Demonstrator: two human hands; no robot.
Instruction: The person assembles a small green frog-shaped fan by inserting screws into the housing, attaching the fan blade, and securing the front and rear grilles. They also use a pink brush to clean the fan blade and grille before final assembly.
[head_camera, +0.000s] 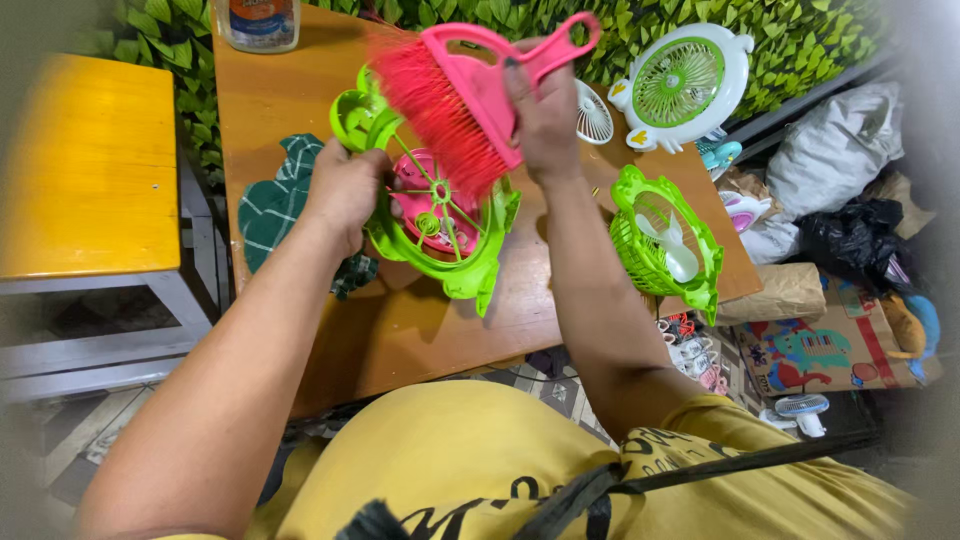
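Left hand clamped on rim of lime-green plastic fan housing, tilted above wooden table. Right hand closed around pink plastic hand brush, bristles against grille. Likely light, stiff, brittle spokes; rim safest hold.

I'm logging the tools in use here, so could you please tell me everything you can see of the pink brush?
The pink brush looks like plastic: a flat body with a looped handle pointing up and right, and a dense fan of pink-red bristles angled down and left. The right hand grips its body. It is held above the table, its bristles lying against the green fan housing that the left hand holds.
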